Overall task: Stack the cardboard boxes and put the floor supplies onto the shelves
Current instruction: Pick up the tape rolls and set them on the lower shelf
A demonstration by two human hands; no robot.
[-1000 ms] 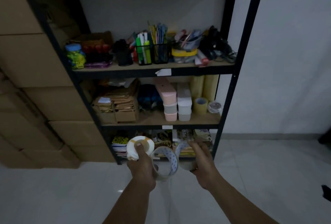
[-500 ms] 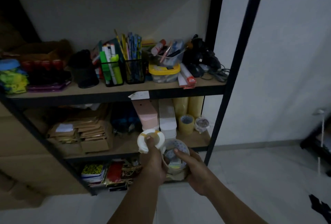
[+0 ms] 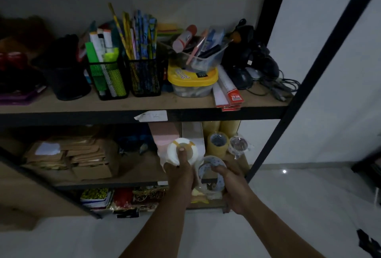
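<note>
My left hand (image 3: 181, 177) grips a white tape roll (image 3: 172, 151) with tan marks, thumb pressed on its face, in front of the middle shelf (image 3: 140, 172). Right beside it my right hand (image 3: 232, 187) holds a wider roll of clear tape (image 3: 212, 172) with a dotted core, fingers curled over its rim. Both rolls hover at the front edge of that shelf, close to the pink box (image 3: 165, 134) and white box (image 3: 192, 132).
A yellowish tape roll (image 3: 218, 143) and a wrapped clear roll (image 3: 239, 145) stand on the middle shelf at right. Brown envelopes (image 3: 70, 154) fill its left. The upper shelf (image 3: 127, 103) carries pen holders (image 3: 125, 78), a yellow-lidded tub (image 3: 192, 81) and cables. A black upright (image 3: 288, 101) stands right.
I have come closer to the rack and the view has tilted up. Both hands have risen with their tape rolls from the bottom shelf level to the middle shelf's front edge.
</note>
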